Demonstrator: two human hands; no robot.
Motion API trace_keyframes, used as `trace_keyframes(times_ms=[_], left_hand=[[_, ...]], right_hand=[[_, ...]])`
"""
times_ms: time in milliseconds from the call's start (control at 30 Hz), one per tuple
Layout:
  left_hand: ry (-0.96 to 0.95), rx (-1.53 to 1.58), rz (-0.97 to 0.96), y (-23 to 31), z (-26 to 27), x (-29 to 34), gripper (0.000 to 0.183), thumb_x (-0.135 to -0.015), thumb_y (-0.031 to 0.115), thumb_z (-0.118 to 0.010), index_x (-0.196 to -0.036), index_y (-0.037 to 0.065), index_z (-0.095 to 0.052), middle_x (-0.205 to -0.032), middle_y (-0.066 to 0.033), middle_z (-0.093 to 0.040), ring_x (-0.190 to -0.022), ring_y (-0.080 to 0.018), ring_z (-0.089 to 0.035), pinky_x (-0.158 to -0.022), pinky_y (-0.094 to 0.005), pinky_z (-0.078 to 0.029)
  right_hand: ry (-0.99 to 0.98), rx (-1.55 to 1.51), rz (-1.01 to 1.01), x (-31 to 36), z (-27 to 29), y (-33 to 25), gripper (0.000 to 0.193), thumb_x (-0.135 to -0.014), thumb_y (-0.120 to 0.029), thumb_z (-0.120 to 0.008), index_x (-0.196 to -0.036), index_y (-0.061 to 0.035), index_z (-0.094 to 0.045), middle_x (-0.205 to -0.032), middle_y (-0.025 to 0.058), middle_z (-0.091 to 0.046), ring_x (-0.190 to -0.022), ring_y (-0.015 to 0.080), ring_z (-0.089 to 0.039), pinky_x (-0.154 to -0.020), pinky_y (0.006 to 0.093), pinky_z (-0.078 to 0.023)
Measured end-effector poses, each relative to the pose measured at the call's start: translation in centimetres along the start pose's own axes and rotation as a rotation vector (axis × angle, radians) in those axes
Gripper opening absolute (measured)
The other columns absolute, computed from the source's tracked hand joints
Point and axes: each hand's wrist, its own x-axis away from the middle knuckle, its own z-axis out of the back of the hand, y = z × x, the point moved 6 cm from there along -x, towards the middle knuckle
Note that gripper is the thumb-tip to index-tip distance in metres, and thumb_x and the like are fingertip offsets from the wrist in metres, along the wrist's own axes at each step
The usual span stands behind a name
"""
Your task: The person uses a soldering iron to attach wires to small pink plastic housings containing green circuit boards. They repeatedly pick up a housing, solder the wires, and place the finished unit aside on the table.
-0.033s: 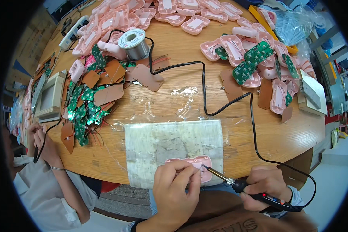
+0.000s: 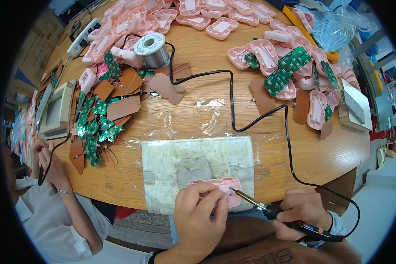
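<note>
My right hand [image 2: 301, 211] is wrapped around the black handle of a soldering iron [image 2: 270, 211]. The iron points left, and its tip is at the inside of a pink plastic shell [image 2: 234, 199]. That shell lies hollow side up on the near edge of a worn whitish mat [image 2: 163, 165]. Over the shell's left part, my left hand [image 2: 200, 213] is closed in a pinch close to the tip. Whatever its fingertips hold is too small to make out, and the hand hides much of the shell.
A solder wire spool [image 2: 152, 50] stands by piled pink shells [image 2: 138, 22]. Green circuit boards [image 2: 92, 132] and brown boards [image 2: 125, 108] heap at left; more shells and boards [image 2: 290, 66] lie right. The iron's black cord [image 2: 232, 97] crosses the table. Another person's hands [image 2: 50, 160] are at left.
The red light on the soldering iron's handle looks dimmer now. Both hands and the shell hold their places.
</note>
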Motion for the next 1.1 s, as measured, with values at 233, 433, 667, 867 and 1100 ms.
trace_keyframes(times_ms=[233, 433, 667, 867, 1100], left_hand=[[-0.079, 0.088, 0.079, 0.1, 0.4, 0.1, 0.013, -0.070, -0.004, -0.074, -0.080, 0.000, -0.067, -0.094, -0.0110, -0.059, -0.086, -0.0236, -0.058, -0.069, -0.0314, -0.050], [-0.083, 0.034, 0.048, 0.3, 0.3, 0.0, 0.012, -0.070, -0.004, -0.074, -0.080, -0.001, -0.067, -0.094, -0.0107, -0.058, -0.084, -0.0232, -0.058, -0.070, -0.0304, -0.050], [-0.095, 0.015, 0.056, 0.4, 0.3, -0.1, 0.013, -0.070, -0.004, -0.074, -0.080, -0.001, -0.067, -0.094, -0.0105, -0.057, -0.084, -0.0230, -0.058, -0.069, -0.0308, -0.050], [-0.095, 0.034, 0.046, 0.2, 0.1, 0.0, 0.012, -0.070, -0.004, -0.073, -0.080, 0.000, -0.067, -0.094, -0.0102, -0.057, -0.080, -0.0215, -0.057, -0.068, -0.0296, -0.049], [0.114, 0.104, 0.006, 1.7, 4.2, -4.0, 0.013, -0.083, -0.004, -0.062, -0.095, 0.001, -0.061, -0.085, -0.0074, -0.055, -0.067, -0.0118, -0.054, -0.059, -0.0212, -0.044]], right_hand=[[0.070, 0.001, 0.010, 0.4, 0.7, -0.5, 0.026, -0.065, -0.005, -0.078, -0.083, -0.0071, -0.059, -0.061, 0.0040, -0.052, -0.044, 0.0172, -0.048, -0.038, 0.0287, -0.035], [0.060, -0.022, -0.009, 0.9, 0.4, -0.3, 0.026, -0.065, -0.005, -0.078, -0.082, -0.0073, -0.058, -0.061, 0.0039, -0.052, -0.044, 0.0168, -0.048, -0.037, 0.0282, -0.034], [0.058, -0.055, -0.022, 0.7, 0.0, 0.0, 0.025, -0.066, -0.004, -0.077, -0.082, -0.0070, -0.058, -0.058, 0.0035, -0.051, -0.043, 0.0171, -0.048, -0.037, 0.0289, -0.034], [-0.017, -0.049, -0.012, 0.2, 0.1, -0.2, 0.023, -0.066, -0.003, -0.076, -0.080, -0.0073, -0.059, -0.060, 0.0051, -0.052, -0.045, 0.0174, -0.049, -0.038, 0.0290, -0.034], [0.167, -0.059, -0.053, 1.0, 2.2, -0.2, 0.020, -0.066, -0.004, -0.075, -0.075, -0.0066, -0.057, -0.062, 0.0061, -0.054, -0.047, 0.0193, -0.050, -0.041, 0.0307, -0.036]])
